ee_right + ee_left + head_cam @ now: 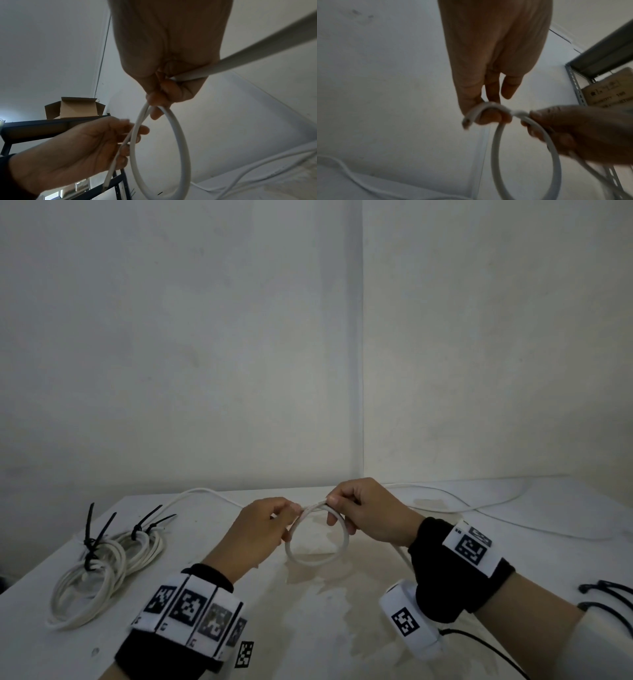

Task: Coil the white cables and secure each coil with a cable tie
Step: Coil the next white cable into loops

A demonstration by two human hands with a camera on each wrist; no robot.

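A white cable forms one loop in the air above the table's middle. My right hand pinches the top of the loop where the strands cross, and the cable hangs below its fingers. My left hand holds the free end of the cable between thumb and fingers, just left of the crossing. The rest of the cable trails off to the right over the table. Two finished white coils bound with black cable ties lie at the left.
The white table stands in a corner of white walls. Loose black cable ties lie at its right edge. Another white cable runs along the back edge. A metal shelf with cardboard boxes stands behind.
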